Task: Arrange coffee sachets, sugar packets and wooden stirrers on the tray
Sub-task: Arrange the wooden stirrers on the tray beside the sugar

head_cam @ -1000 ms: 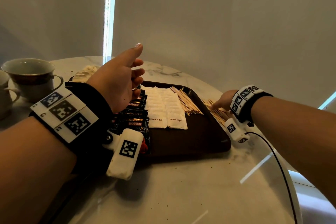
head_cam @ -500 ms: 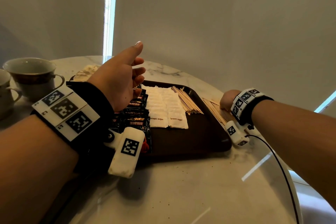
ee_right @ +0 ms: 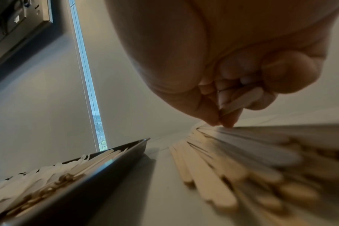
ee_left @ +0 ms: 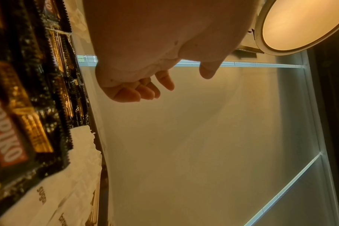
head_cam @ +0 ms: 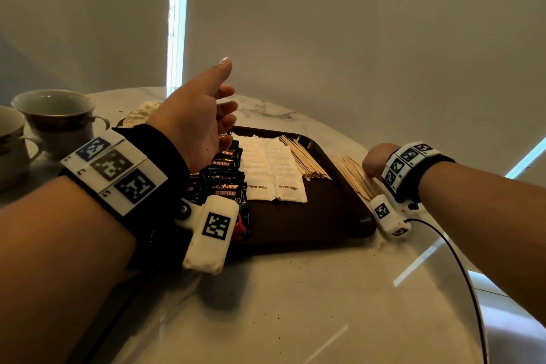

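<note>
The right hand (head_cam: 375, 160) is down on the loose pile of wooden stirrers (head_cam: 353, 176) on the desk (head_cam: 295, 289), just beside the right rim of the tray (head_cam: 313, 221). In the right wrist view its fingertips (ee_right: 225, 120) touch the far end of the pile and are curled round a stirrer (ee_right: 242, 99), pinched against the thumb, probably to carry it over to the tray. The left hand (head_cam: 196, 124) hangs above the left side of the tray with palm turned inward, thumb up and fingers loosely curled, holding nothing; it seems to be waiting clear of the work. Beneath it lie the black coffee sachets (head_cam: 226, 174) in overlapping rows, then the white sugar packets (head_cam: 270, 165) in two columns, then a neat bundle of stirrers (head_cam: 304, 159) already on the tray. The near part of the tray is bare. The grouping by kind suggests the pile beside the tray is to join that bundle. Two cups (head_cam: 56, 118) stand at the far left of the desk.
</note>
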Demonstrator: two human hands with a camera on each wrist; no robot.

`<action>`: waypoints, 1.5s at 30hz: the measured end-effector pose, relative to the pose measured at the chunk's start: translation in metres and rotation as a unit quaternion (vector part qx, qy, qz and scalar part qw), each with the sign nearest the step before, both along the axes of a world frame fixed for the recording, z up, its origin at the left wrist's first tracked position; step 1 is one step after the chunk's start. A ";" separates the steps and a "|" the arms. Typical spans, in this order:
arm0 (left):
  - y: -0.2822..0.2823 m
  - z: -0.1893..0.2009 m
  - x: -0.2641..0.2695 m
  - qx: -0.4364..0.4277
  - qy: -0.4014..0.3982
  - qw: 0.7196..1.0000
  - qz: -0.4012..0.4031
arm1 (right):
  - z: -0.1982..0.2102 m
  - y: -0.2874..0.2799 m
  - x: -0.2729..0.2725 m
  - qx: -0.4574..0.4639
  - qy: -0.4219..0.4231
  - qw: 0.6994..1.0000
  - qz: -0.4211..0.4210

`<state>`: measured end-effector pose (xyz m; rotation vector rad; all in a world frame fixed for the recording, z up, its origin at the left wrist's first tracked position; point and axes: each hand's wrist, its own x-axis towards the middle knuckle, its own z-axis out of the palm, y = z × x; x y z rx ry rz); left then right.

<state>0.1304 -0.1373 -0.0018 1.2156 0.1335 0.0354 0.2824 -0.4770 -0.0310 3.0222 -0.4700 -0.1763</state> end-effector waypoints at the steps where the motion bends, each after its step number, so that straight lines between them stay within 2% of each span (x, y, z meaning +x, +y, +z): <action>1: 0.000 0.000 0.000 -0.001 0.000 1.000 -0.001 | 0.000 0.002 -0.003 0.035 -0.007 0.999 -0.001; 4: 0.000 -0.001 0.000 0.001 0.000 1.000 -0.001 | 0.002 -0.002 -0.009 -0.011 0.008 1.000 0.003; 8: 0.000 0.000 0.000 -0.001 0.000 1.000 0.001 | 0.009 -0.003 -0.014 -0.003 0.029 1.000 -0.004; 13: 0.000 -0.001 0.000 -0.001 0.000 1.000 -0.001 | 0.008 0.001 -0.022 0.097 0.021 0.994 -0.044; 18: 0.000 -0.002 0.001 -0.002 0.003 1.000 -0.001 | 0.000 0.010 -0.019 0.220 0.032 0.972 -0.081; 23: 0.001 -0.003 0.003 -0.003 0.006 1.000 0.000 | -0.001 0.013 -0.014 0.243 0.028 0.966 -0.086; 25: 0.001 -0.003 0.003 -0.004 0.006 1.000 0.002 | 0.000 0.015 -0.012 0.214 0.029 0.974 -0.075; 28: 0.002 -0.003 0.004 -0.003 0.009 1.000 0.005 | 0.004 0.018 -0.012 0.118 0.016 0.992 -0.042; 33: 0.002 -0.003 0.004 -0.002 0.010 1.000 0.004 | 0.006 0.019 -0.012 0.017 0.031 0.999 0.011; 36: 0.002 -0.002 0.004 -0.003 0.010 1.000 0.005 | 0.008 0.016 -0.014 0.036 0.004 0.999 0.040; 40: 0.003 -0.001 0.003 -0.007 0.007 1.000 0.003 | 0.003 0.009 -0.018 0.119 0.021 0.992 -0.030; 42: 0.003 -0.002 0.003 -0.008 0.004 1.000 0.000 | 0.001 0.010 -0.020 0.086 0.055 0.994 -0.033; 45: 0.003 -0.002 0.004 -0.010 0.005 1.000 0.001 | 0.000 0.017 -0.019 -0.006 0.048 0.999 0.009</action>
